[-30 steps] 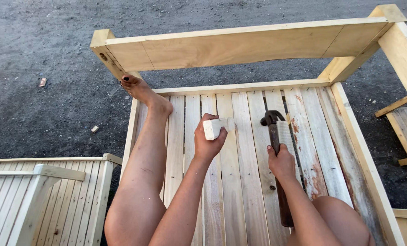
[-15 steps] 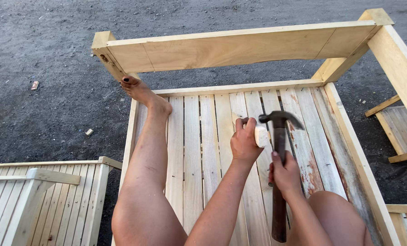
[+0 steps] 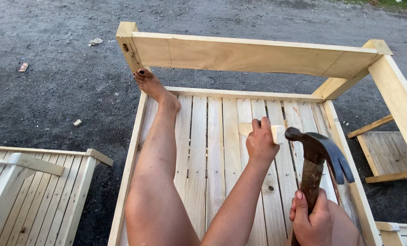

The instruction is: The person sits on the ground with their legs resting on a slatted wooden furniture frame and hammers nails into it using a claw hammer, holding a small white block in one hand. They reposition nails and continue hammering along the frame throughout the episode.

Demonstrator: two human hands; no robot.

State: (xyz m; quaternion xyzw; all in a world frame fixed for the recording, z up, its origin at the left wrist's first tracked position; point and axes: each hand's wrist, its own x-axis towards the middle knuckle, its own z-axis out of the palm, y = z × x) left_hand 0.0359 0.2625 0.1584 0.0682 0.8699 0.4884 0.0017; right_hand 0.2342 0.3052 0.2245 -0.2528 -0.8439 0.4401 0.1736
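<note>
Head view, single frame.

Left hand (image 3: 261,142): centre-right of the frame, fingers closed around a small pale wood block (image 3: 276,133), which was pressed down on the slats. Only the block's ends showed, left and right of the knuckles.

Right hand (image 3: 312,221): lower right, fist clamped on the brown handle of a claw hammer (image 3: 319,157). Handle rose nearly upright from the fist; the dark steel head sat just right of the block, face towards it, claw curving down to the right. Whether face and block touched could not be told.

Crate (image 3: 215,150): large, pale wood, filling the middle of the frame. Slatted floor ran lengthwise away from the camera; a knot hole showed in one slat near the left forearm. A broad top rail (image 3: 253,54) crossed the upper frame between two corner posts; a side rail slanted down the right edge.

Left leg (image 3: 155,164): bare, stretched along the crate's left side, foot (image 3: 151,84) resting against the upper-left corner post, toenails dark.

Second crate (image 3: 35,191): lower left, slatted, lying on the ground beside the first.

Slatted panel (image 3: 388,155): right edge, flat on the ground beyond the side rail.

Ground (image 3: 53,73): dark gravel, upper and left frame, with a few small wood scraps scattered at upper left.
</note>
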